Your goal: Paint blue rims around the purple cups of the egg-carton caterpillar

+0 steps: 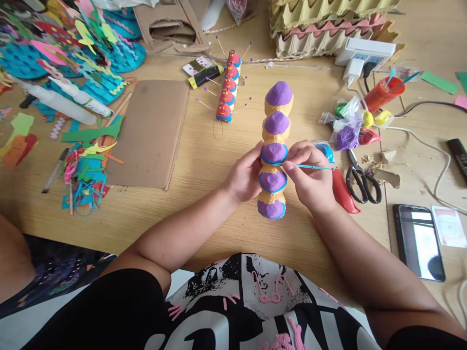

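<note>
A strip of several egg-carton cups [276, 125], orange-yellow with purple domed tops, runs lengthwise in front of me. Blue edging shows around the three nearest cups; the two far ones have none that I can see. My left hand [245, 175] grips the strip from its left side at the middle cups. My right hand [310, 170] is on the right side, pinching a thin blue tool [314, 167]. The tool's tip touches the strip just below the third dome, between my thumb and the cup. Some of my left fingers are hidden under the strip.
Beyond the strip stands a red and blue caterpillar [228, 87] with pins. Cardboard [149, 133] and paper scraps [87, 170] lie left. Right are clay bags [348, 131], scissors [361, 180], a red cup [383, 95], a phone [419, 240] and cables. Egg trays [328, 29] are behind.
</note>
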Motion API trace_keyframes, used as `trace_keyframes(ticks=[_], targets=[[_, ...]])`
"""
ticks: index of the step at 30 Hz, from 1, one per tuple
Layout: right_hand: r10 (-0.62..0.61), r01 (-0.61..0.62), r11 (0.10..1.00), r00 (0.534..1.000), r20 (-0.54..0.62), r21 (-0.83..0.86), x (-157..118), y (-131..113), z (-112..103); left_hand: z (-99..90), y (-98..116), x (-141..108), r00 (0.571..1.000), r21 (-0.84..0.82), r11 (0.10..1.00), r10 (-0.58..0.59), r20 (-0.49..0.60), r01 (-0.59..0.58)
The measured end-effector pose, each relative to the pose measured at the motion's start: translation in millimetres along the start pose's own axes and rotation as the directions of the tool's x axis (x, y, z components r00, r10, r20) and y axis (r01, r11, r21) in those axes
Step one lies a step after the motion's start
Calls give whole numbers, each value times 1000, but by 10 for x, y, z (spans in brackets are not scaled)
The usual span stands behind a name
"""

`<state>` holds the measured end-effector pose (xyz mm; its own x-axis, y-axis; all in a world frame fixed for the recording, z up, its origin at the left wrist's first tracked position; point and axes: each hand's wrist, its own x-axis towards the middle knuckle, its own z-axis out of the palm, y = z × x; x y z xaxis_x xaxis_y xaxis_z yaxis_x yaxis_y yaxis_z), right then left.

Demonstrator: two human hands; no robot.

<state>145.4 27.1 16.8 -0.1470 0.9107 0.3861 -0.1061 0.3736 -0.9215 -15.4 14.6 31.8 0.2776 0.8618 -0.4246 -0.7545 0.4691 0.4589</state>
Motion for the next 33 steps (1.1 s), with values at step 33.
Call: trace_keyframes(ticks=[33], targets=[[17, -17, 1000, 1000, -7, 13, 35, 30, -19, -63, 8, 8, 994, 124, 992, 17, 104, -30]])
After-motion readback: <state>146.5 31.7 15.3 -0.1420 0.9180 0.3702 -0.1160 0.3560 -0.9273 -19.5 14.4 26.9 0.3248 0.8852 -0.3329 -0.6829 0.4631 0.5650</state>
